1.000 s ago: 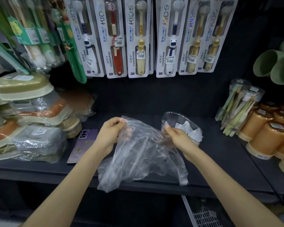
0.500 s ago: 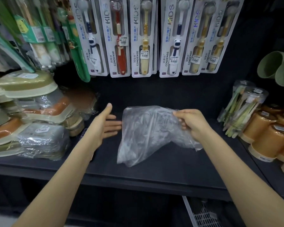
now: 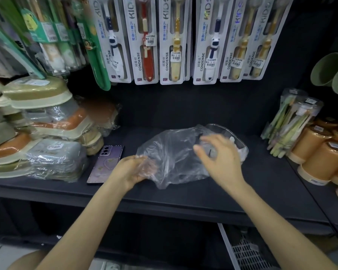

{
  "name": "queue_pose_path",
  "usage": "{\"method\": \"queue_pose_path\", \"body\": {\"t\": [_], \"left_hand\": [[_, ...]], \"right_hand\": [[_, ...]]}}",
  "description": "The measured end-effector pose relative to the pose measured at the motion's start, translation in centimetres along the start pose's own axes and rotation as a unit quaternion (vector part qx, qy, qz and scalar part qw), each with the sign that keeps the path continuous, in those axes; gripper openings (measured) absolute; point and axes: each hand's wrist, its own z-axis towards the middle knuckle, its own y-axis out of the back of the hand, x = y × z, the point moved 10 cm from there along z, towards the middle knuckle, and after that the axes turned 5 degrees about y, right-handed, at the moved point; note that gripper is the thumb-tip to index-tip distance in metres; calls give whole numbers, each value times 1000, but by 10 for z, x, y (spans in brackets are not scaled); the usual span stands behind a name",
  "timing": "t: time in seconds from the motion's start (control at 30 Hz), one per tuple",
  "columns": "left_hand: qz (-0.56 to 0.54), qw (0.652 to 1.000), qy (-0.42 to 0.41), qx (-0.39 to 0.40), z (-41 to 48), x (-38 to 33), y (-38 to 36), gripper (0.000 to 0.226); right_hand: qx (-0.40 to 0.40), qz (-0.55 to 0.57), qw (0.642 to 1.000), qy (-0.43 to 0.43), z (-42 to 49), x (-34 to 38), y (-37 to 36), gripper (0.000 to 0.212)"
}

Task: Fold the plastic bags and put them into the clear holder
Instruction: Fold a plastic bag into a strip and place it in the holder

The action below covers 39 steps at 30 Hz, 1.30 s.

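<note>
Fingers [image 3: 142,162] of our left hand [image 3: 132,169] are pinching the plastic bag [image 3: 174,152], crumpled on the shelf [image 3: 183,193]; right hand [image 3: 220,159] is hovering spread above it, clear holder [image 3: 229,131] just beyond. We are judging it flimsy, slippery: grip corners.

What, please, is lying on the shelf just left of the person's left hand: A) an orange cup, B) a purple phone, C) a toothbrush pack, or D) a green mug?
B: the purple phone lies on the shelf beside the left hand, which grips the plastic bag.
</note>
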Motion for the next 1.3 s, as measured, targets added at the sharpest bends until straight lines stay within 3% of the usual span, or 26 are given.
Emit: {"method": "queue_pose_path", "body": {"t": [0.1,0.17,0.3,0.4,0.53,0.6,0.7,0.87,0.93,1.1,1.3], "left_hand": [[-53,997,37,37,0,13,-5,18],[-62,997,40,37,1,18,-2,18],[-98,994,43,5,4,27,18,12],[-98,994,30,-49,9,30,39,11],[-75,996,39,-41,-2,30,33,10],[-54,996,69,-11,-13,34,25,31],[-10,996,75,-51,-25,40,39,45],[83,993,40,-67,-40,46,48,34],[70,995,27,-67,-44,44,47,30],[-81,995,44,-49,-44,45,50,17],[-12,998,60,-27,-48,50,44,13]], "right_hand": [[227,47,968,-97,-37,-26,-55,67],[273,64,948,-148,-51,-41,-71,71],[254,33,951,-173,-68,-62,-67,46],[235,73,948,-203,-80,-82,-51,27],[218,181,929,-240,-87,-95,-36,27],[213,208,921,-250,-88,-97,-35,26],[194,239,914,-266,-89,-100,-34,27],[161,268,908,-280,-95,-105,-30,26],[170,270,909,-270,-97,-102,-30,26],[204,276,907,-245,-100,-103,-17,36],[281,225,903,-236,-106,-105,-9,48]]}}
